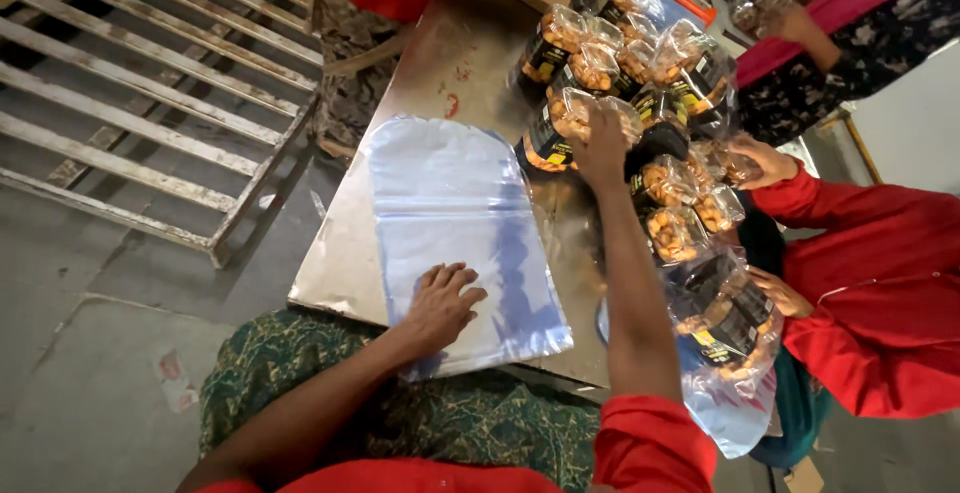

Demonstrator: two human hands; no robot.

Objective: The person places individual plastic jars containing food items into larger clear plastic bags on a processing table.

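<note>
A large clear plastic bag [455, 223] is laid flat on the metal surface [470, 63], its rounded end pointing away from the person and its near edge hanging just over the surface's front rim. The left hand [440, 305] is pressed palm-down on the near part of this bag, with the fingers [452, 275] spread and released, nothing being grasped. The right hand [600, 143] is stretched forward to a heap of small snack packets [640, 73] piled on the far right part of the surface. Its fingers are curled over one packet of nuts [568, 118] at the near edge of the heap, and the packet is grasped from above; the packet is touching its neighbours. The packets are clear, filled with pale brown nuts, and marked with black and yellow labels.

To the right, a co-worker in a red sleeve [880, 283] is seen beside the surface. One of this person's hands [762, 161] is held at the right edge of the heap, and the other hand [782, 295] is placed on a second clear bag [730, 353] already partly filled with packets, which hangs beyond the surface's right side. Further back, another person's hand [795, 23] is closed around more packets. A slatted wooden pallet [150, 83] is lying on the floor to the left, well apart from the surface.
</note>
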